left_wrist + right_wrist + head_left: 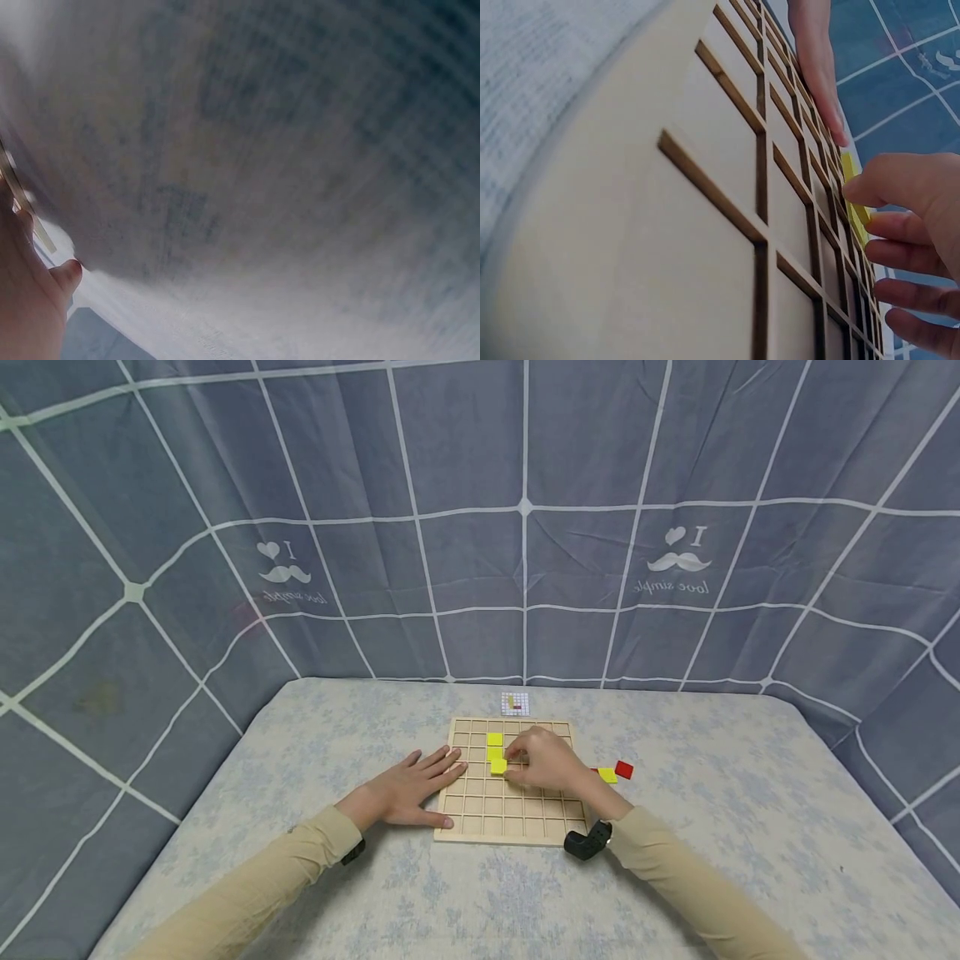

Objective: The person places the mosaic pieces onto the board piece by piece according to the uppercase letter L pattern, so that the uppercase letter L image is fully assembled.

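On the wooden grid board (495, 838), left of centre, the right hand (547, 762) is pinching a yellow square tile (498, 767) between thumb and finger, just near of two seated yellow tiles (495, 739). Left hand (408, 789) is resting over the board's left edge, fingers straight and spread, probably steadying it. Step in hand: apparently seating the third tile. Next move is calling for squaring it to its cell, then releasing. Pattern card (515, 704) is lying beyond the far edge; loose yellow tile (607, 775) and red tile (624, 770) are lying right.
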{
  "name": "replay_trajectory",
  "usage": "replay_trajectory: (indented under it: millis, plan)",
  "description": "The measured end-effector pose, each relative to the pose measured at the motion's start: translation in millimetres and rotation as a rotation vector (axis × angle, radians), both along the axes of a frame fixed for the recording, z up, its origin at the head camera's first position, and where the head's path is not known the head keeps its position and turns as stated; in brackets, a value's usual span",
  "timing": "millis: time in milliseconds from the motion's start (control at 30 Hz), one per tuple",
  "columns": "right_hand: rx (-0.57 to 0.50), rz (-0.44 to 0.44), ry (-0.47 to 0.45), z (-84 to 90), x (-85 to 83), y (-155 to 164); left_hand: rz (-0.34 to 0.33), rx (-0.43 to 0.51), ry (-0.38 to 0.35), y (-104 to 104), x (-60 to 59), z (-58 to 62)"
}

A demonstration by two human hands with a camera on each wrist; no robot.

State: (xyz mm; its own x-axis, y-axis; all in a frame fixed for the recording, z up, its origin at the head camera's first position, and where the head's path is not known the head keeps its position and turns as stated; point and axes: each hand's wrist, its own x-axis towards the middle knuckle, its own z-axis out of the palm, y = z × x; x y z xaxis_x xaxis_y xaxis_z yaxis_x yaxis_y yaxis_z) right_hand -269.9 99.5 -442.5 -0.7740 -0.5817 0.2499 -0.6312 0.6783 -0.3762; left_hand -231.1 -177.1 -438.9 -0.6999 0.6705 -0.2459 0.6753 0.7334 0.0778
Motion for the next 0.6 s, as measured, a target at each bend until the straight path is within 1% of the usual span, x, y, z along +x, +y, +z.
replay_trajectory:
  millis: [267, 600]
  plan:
    - [0.007, -0.006, -0.005, -1.1, 4.2, -3.6, -0.001, 0.004, 0.003, 0.8, 0.0, -0.6]
    - [0.021, -0.005, 0.005, -5.0, 2.7, -4.0, 0.008, 0.001, -0.002, 1.1, 0.4, -0.6]
